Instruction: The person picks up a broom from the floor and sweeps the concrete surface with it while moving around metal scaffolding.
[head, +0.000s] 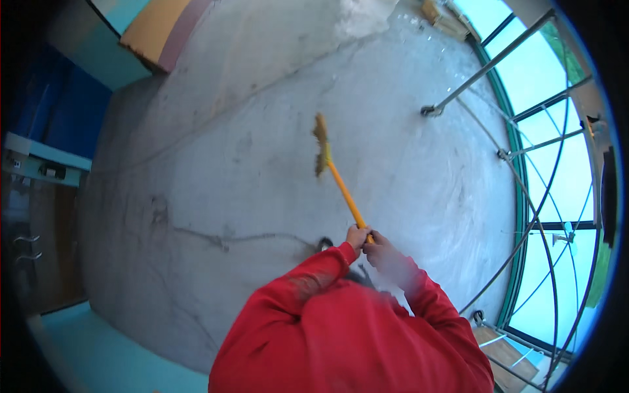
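Both of my hands are closed around the orange-yellow handle (346, 194) of a broom. My left hand (358, 239) grips it close to its near end. Right beside it, my right hand (381, 251) holds the same handle. The handle slants away from me to a yellow joint and a narrow brown broom head (321, 140) with ragged bristles. Below the head lies a grey concrete floor (265, 162); I cannot tell whether the bristles touch it. Red sleeves cover both my arms.
A metal scaffold frame on casters (432, 111) stands to the right, before tall windows (555, 182). Small debris and a cardboard box (444, 19) lie at the far right. A striped orange and mauve panel (162, 29) juts out far left. A brown door (54, 245) stands left.
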Tool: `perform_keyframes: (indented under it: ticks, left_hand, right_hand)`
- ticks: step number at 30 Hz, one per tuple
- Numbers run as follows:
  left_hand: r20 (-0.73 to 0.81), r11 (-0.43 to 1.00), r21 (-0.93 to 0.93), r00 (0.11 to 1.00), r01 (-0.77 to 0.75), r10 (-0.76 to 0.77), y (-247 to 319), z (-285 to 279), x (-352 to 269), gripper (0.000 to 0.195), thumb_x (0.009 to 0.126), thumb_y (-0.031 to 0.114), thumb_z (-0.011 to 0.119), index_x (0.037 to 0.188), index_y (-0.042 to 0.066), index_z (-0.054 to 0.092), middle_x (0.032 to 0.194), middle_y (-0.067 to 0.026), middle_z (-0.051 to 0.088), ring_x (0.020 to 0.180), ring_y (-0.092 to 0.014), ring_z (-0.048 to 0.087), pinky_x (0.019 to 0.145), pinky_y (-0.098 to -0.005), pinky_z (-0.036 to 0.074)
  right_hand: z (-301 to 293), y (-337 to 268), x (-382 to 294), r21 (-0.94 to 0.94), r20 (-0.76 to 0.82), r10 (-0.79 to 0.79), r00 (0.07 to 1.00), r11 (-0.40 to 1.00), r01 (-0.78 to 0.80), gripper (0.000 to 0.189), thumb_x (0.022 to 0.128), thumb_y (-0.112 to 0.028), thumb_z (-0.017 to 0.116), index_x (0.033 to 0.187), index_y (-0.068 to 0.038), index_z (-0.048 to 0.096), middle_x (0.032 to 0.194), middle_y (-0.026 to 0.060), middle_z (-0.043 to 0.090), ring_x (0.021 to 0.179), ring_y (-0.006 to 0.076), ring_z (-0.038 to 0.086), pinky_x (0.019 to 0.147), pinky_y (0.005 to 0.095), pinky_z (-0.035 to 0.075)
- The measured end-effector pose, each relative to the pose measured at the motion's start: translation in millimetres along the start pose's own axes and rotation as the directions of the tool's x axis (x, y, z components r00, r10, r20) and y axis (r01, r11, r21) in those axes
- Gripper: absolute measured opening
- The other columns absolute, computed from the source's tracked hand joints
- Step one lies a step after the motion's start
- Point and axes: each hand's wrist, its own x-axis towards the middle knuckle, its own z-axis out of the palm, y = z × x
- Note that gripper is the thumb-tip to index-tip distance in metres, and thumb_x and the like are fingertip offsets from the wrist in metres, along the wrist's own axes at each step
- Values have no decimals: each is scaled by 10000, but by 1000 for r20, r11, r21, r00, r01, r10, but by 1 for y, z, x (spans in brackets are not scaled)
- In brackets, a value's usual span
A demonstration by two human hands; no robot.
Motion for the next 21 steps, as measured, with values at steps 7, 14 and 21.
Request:
perform_keyframes:
  ticks: [7,14,21]
  left_hand:
    - [-568,964,-249,791,96,-225,-24,-74,-66,144,711,80,457,787,-41,461,676,-149,498,555,-250,526,420,-362,427]
    - [-514,857,-480,731,188,-448,-53,-144,8,145,704,52,411,819,-23,457,712,-156,525,572,-251,543,468,-373,454]
    - [123,916,-83,916,392,-381,-21,-40,125,90,684,82,488,740,16,511,623,-105,537,517,-213,528,453,-339,427]
  right_hand:
    - [40,82,56,183,440,369,819,856,-484,283,769,-96,453,1046,-98,391,715,12,480,496,79,450,388,199,366]
    - [25,107,120,-371,541,35,841,906,202,130,696,-55,437,784,-63,532,628,-19,458,531,38,427,441,143,345]
    - [-55,75,158,-38,-436,-35,899,999,20,141,745,-123,476,787,8,506,532,80,508,363,146,465,321,260,370]
